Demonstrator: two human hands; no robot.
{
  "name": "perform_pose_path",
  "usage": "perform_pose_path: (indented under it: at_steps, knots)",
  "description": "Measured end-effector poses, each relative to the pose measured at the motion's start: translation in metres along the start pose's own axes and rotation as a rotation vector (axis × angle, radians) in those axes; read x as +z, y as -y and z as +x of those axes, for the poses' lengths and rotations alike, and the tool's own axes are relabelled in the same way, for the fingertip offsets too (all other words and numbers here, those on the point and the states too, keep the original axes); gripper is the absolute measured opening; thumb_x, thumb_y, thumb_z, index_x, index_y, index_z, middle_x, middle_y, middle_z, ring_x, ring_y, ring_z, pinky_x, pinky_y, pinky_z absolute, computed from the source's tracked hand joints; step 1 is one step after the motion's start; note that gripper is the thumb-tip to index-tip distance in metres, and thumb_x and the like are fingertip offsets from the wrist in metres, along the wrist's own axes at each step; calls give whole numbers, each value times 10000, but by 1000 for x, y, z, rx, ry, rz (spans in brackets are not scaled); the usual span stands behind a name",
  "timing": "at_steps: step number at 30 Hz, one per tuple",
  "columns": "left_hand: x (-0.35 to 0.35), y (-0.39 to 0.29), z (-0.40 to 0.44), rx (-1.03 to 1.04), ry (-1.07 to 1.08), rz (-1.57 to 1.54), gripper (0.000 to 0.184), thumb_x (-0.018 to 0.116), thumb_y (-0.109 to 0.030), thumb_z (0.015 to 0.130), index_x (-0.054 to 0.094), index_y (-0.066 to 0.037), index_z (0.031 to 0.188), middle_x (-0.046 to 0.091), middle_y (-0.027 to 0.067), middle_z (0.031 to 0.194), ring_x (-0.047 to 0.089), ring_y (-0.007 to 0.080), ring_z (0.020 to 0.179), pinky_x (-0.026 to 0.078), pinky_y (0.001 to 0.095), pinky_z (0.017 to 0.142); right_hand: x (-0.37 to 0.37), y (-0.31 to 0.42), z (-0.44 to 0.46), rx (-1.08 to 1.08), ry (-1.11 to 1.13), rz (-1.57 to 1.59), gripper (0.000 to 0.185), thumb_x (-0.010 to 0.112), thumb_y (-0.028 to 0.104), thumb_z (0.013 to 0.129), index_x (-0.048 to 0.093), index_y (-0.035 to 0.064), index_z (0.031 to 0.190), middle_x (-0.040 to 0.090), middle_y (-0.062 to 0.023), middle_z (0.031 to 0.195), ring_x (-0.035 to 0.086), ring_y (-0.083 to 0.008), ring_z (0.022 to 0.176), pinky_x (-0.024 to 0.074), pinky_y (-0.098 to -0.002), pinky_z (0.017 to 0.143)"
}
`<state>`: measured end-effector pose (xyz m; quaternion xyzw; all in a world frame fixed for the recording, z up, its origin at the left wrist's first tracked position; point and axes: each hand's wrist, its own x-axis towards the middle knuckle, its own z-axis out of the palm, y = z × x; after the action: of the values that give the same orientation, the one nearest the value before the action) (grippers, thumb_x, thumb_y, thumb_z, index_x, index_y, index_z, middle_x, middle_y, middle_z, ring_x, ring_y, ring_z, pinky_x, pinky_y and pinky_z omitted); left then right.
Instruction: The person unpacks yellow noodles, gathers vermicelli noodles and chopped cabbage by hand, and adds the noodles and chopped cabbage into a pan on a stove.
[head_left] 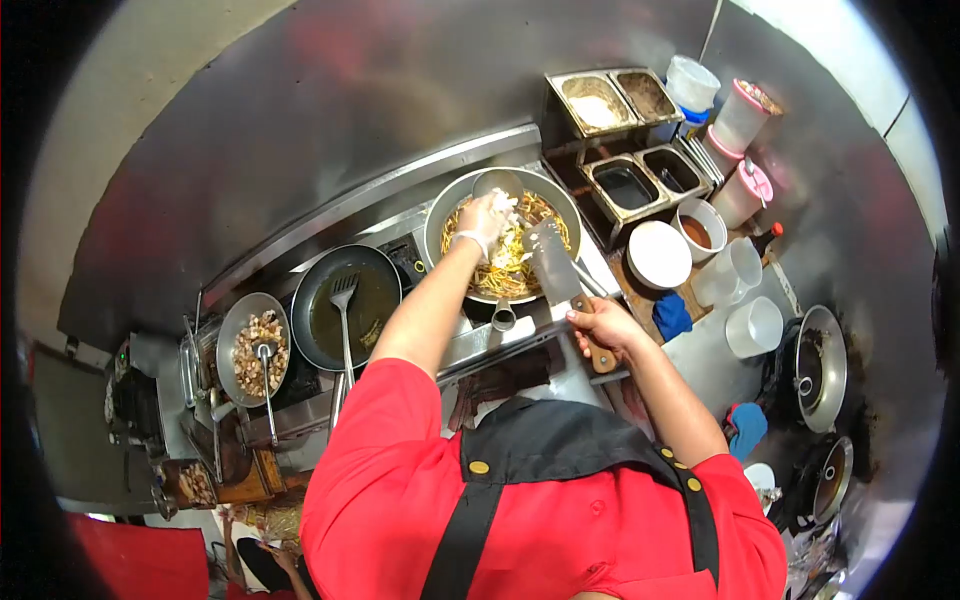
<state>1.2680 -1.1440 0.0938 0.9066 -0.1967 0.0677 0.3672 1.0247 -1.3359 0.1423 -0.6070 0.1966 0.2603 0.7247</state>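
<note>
A large wok [436, 222] on the stove holds brown noodles [548, 212] with yellow and white pieces among them. My left hand [482, 222], in a clear glove, is over the wok with its fingers closed around chopped white food pieces [503, 203]. The rounded end of a ladle or spoon [497, 181] shows behind that hand. In my right hand [607, 328] is the wooden handle of a cleaver [552, 262]. Its broad blade reaches over the wok's right rim, with small white bits stuck near the tip.
Left of the wok are a black pan [318, 345] with a slotted turner [344, 290] and a pan of diced meat [248, 345]. Sauce containers [625, 185], a white bowl [659, 254] and plastic tubs [755, 328] stand at right. Another person's hand [285, 558] shows lower left.
</note>
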Motion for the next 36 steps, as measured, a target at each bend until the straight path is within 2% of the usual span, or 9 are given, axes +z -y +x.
perform_pose_path:
  at_steps: [10, 12, 14, 18, 20, 24, 26, 27, 36]
  knots:
    - [-43, 18, 20, -76, 444, 302, 523, 612, -128, 742, 547, -89, 1259, 593, 198, 1192, 580, 323, 1093, 458, 351, 932, 4, -14, -29, -45, -186, -134, 229, 631, 176, 889, 471, 34, 970, 494, -24, 657, 501, -94, 454, 441, -268, 380]
    - [-39, 28, 18, -81, 440, 329, 582, 630, -121, 718, 518, -88, 1288, 552, 194, 1252, 557, 325, 1127, 449, 351, 947, -1, -27, -17, -314, -441, -854, 352, 702, 246, 796, 554, -12, 986, 645, -218, 806, 650, -356, 715, 514, -439, 641]
    - [-50, 6, 8, -168, 443, 298, 721, 658, -111, 679, 431, -79, 1363, 435, 176, 1392, 492, 316, 1219, 427, 350, 982, 7, -13, -18, -309, -498, -993, 350, 705, 256, 773, 573, -20, 942, 641, -258, 863, 614, -427, 872, 485, -468, 779]
    - [-76, -12, 2, -119, 220, 218, 470, 585, -157, 741, 595, -118, 1209, 600, 182, 1182, 563, 310, 1128, 440, 359, 964, 12, -2, -25, -300, -517, -1018, 319, 668, 199, 793, 547, -36, 973, 633, -279, 859, 615, -429, 860, 486, -478, 794]
    - [-85, -10, 0, -85, 20, 329, 276, 593, -219, 782, 670, -66, 998, 671, 164, 931, 643, 290, 852, 487, 365, 771, 5, -21, -33, -458, -550, -933, 337, 658, 208, 827, 542, -13, 1053, 655, -224, 828, 655, -358, 742, 534, -450, 689]
    - [-93, -4, -10, -23, -141, -59, 206, 566, -178, 861, 679, -45, 969, 625, 15, 748, 544, 124, 626, 433, 284, 576, -13, -63, -106, -329, -92, 128, 286, 590, 252, 920, 499, 37, 1085, 556, -37, 746, 551, -95, 538, 477, -268, 440]
    - [-96, -56, -42, 158, -197, -258, 192, 548, -157, 898, 646, -44, 1017, 566, -18, 710, 471, 81, 584, 374, 225, 510, -25, -101, -161, -362, -14, 385, 269, 591, 238, 919, 490, 45, 1077, 554, -46, 717, 560, -116, 525, 475, -274, 425]
    - [-98, -114, -75, 218, -229, -127, 227, 534, -145, 919, 633, -4, 1066, 626, 62, 904, 545, 135, 739, 467, 277, 688, -34, -122, -197, -434, 12, 455, 247, 583, 250, 925, 483, 58, 1044, 555, -40, 707, 551, -114, 507, 474, -271, 422]
    - [117, -374, -356, 102, 590, -1195, 134, 567, -79, 914, 588, -24, 1034, 558, 35, 760, 495, 105, 624, 411, 222, 541, -47, -348, -496, -774, -545, 678, 450, 544, 477, 907, 485, 54, 1046, 534, -64, 661, 538, -138, 486, 445, -274, 402]
